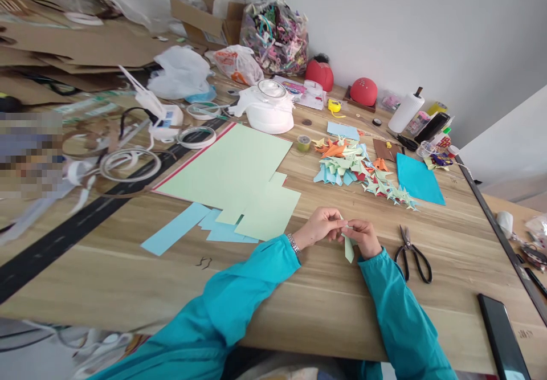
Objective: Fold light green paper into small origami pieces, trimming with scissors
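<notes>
Both my hands meet over the wooden table, pinching one small piece of folded pale green paper (349, 250). My left hand (321, 226) comes in from the left, its thumb and fingers closed on the paper's upper part. From the other side my right hand (362, 236) grips it with bent fingers. A pointed flap hangs below the fingers; the rest of the fold is covered by them. Black-handled scissors (411, 253) lie right of my right hand, blades slightly apart. Beyond my hands is a heap of folded paper shapes (348, 163) in green, blue, orange and red.
Pale green sheets (231, 166) and blue paper strips (176, 229) lie to the left. A turquoise cloth-like square (421, 179) is at the right, a black phone (504, 334) near the front right. Tape rolls (130, 165), bags and a cardboard box (205, 24) crowd the back left.
</notes>
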Demonstrator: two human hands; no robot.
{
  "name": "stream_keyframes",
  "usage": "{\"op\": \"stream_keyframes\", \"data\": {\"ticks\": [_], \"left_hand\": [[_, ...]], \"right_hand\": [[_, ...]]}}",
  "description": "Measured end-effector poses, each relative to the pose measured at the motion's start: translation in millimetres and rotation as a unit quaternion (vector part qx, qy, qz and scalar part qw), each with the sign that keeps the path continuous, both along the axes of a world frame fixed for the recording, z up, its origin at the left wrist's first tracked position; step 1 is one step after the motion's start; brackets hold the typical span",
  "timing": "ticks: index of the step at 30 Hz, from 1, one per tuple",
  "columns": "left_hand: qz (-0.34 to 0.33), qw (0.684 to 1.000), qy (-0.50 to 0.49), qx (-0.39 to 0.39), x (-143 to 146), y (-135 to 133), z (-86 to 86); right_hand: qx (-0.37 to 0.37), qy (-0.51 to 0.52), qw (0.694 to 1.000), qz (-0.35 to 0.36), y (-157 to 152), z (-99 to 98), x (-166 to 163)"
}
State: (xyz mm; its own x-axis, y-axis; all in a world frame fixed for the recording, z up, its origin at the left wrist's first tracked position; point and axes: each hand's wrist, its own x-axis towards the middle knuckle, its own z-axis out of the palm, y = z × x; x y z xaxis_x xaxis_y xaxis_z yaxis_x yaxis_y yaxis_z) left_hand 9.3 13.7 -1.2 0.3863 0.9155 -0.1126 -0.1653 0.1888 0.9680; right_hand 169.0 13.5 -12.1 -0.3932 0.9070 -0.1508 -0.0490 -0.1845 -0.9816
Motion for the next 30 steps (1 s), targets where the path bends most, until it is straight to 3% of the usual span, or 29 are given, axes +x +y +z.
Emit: {"op": "stream_keyframes", "data": {"ticks": [13, 19, 26, 30], "left_hand": [[0.027, 0.999, -0.033, 0.000, 0.2, 1.5, -1.4], [0.027, 0.998, 0.022, 0.049, 0.8, -0.7, 1.7], [0.107, 0.992, 0.039, 0.062, -2.6, 0.9, 1.6], [0.112, 0.993, 0.016, 0.044, -4.0, 2.2, 2.6]], "right_hand": [[0.006, -0.010, 0.999, 0.033, 1.6, -0.9, 3.9], [-0.004, -0.023, 1.000, 0.020, 0.2, 2.3, 0.2], [-0.024, -0.031, 0.996, -0.084, 0.3, -2.7, 1.2], [-0.009, -0.057, 0.990, -0.126, 2.3, -7.5, 3.7]]}}
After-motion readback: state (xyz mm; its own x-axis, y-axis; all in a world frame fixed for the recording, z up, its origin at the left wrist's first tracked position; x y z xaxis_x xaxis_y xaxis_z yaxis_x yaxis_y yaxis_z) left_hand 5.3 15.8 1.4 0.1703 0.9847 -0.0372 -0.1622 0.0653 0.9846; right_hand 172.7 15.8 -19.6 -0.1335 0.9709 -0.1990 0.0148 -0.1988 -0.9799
